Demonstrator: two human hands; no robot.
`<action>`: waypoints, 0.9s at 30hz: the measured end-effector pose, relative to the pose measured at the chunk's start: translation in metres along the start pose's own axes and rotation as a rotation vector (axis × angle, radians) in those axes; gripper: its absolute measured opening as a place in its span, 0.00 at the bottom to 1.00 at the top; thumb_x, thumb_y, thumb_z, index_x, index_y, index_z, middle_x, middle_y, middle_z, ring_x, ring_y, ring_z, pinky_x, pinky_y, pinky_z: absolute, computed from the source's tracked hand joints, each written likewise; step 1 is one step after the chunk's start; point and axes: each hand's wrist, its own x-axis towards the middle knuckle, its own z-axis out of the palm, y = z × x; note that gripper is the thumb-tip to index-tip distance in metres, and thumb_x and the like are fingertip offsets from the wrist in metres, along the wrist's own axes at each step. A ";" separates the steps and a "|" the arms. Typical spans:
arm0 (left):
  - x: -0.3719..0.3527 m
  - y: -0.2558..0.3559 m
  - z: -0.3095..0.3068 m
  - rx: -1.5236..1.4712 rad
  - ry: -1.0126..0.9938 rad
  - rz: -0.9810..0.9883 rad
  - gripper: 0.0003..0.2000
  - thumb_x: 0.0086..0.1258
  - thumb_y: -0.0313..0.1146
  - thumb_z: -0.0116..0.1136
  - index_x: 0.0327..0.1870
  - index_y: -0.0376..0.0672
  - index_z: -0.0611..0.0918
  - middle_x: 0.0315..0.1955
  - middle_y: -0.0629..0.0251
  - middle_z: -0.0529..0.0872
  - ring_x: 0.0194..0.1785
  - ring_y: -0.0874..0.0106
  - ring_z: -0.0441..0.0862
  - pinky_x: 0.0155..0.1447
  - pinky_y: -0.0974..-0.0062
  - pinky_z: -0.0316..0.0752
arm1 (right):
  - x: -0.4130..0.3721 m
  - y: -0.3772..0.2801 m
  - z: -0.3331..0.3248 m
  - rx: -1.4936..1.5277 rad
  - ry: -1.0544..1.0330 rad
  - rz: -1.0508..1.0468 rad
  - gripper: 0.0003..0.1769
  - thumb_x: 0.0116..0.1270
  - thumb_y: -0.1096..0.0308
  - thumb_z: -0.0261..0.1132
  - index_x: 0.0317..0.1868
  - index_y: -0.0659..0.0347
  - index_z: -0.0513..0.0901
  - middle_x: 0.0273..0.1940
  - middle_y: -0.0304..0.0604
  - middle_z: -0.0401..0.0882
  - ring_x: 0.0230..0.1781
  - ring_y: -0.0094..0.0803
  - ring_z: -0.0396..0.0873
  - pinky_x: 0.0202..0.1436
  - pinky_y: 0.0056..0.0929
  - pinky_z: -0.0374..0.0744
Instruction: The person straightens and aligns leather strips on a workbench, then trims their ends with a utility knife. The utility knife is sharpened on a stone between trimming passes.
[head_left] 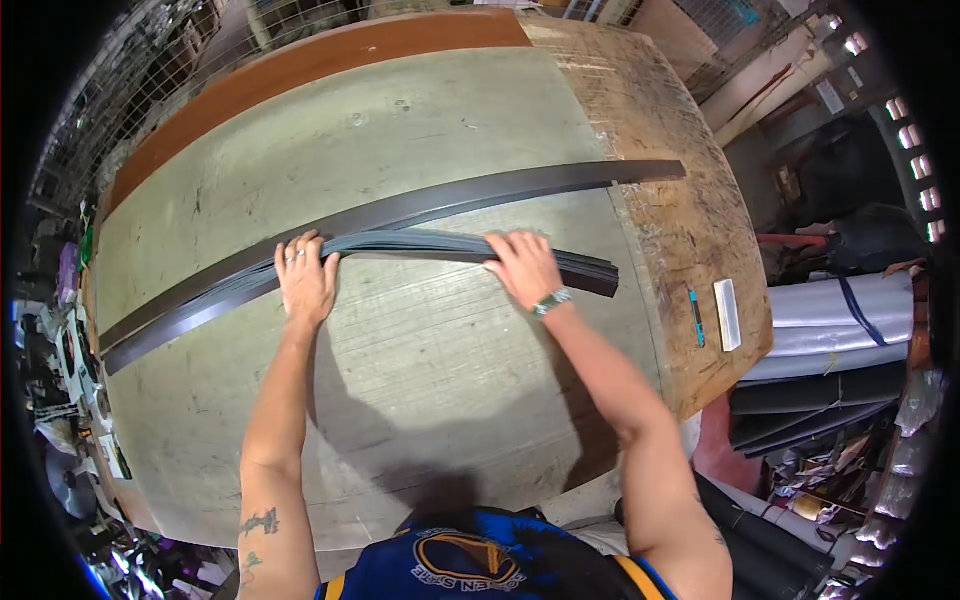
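The gray strips (420, 243) lie in a bunch across the middle of the big table (400, 400), just beside a long dark strip (450, 205). The left hand (305, 282) presses flat on them with fingers spread out. The right hand (522, 268) bends its fingers over the bunch and holds it.

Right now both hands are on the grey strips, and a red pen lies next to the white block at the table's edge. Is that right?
Almost. In the head view the pen is blue, not red. The left hand and right hand do rest on the grey strips, and the pen lies next to the white block at the edge of the table.
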 end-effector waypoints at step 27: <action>0.045 0.100 0.001 -0.043 -0.144 0.049 0.32 0.70 0.51 0.70 0.68 0.40 0.77 0.61 0.52 0.80 0.66 0.52 0.74 0.75 0.51 0.64 | 0.041 0.152 -0.017 0.145 0.003 -0.002 0.24 0.73 0.69 0.66 0.69 0.56 0.82 0.62 0.49 0.81 0.67 0.49 0.76 0.75 0.55 0.69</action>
